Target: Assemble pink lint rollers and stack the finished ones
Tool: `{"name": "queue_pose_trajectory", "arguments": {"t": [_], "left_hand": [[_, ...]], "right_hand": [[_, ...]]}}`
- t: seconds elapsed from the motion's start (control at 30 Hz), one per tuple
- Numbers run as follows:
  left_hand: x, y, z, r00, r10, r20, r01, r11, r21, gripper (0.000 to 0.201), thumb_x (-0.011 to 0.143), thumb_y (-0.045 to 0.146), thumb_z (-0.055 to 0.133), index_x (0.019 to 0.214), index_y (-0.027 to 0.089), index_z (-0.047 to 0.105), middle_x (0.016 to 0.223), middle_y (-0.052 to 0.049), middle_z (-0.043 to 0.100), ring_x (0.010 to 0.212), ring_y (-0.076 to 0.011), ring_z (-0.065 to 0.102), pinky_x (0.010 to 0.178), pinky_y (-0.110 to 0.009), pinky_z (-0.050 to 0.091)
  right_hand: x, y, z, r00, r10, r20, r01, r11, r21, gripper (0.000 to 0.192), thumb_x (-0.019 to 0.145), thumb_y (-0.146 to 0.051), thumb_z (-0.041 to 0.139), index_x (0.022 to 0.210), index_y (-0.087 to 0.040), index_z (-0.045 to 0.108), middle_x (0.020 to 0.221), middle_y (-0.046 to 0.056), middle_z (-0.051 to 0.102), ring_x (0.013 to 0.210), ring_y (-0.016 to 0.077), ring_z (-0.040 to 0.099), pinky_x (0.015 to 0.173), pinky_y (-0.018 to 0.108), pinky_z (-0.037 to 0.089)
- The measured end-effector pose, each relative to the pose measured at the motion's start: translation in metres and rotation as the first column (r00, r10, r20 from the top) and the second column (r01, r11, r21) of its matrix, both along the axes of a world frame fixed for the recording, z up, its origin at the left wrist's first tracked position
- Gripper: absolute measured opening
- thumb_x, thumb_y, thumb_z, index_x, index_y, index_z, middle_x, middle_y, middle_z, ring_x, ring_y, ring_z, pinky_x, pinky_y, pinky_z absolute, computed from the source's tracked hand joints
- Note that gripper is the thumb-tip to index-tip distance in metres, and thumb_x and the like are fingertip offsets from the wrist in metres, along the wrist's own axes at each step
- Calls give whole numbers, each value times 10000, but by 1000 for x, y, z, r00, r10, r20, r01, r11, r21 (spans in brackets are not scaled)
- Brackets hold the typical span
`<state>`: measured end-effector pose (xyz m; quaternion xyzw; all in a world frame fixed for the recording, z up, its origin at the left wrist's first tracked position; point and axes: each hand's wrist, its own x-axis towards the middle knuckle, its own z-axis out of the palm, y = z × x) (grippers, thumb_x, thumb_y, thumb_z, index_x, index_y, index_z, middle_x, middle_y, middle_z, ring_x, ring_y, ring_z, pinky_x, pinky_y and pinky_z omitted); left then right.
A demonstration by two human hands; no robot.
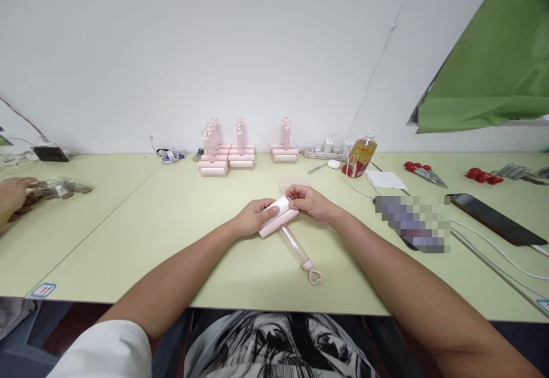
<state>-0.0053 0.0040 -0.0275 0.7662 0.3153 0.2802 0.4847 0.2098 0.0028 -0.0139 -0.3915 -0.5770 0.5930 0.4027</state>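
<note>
While both hands meet over the middle of the pale green table [128, 223], the work looks to be at the fitting stage: a white roll [281, 205] sits in the pink head of a lint roller [285, 226], whose clear handle points toward the person. The left hand [253, 218] is curled around the head's near end, gripping it. The right hand [311, 203] pinches the roll's far end with bent fingers. Seating that end squarely seems the next need. Finished rollers [227, 158] stand stacked by the wall.
</note>
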Motion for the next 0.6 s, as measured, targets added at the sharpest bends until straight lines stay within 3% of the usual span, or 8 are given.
{"name": "queue_pose_trajectory", "arguments": {"t": [0.6], "left_hand": [[3,-2,8,999,-34,39,34,999,4,516,894,546,470,1126,128,665,873,-52,653,745,-168,542,658,-259,394]], "right_hand": [[4,3,8,995,94,40,-97,993,74,265,627,-238,722,743,-190,489,584,-91,424,496,64,354,456,201,228]]}}
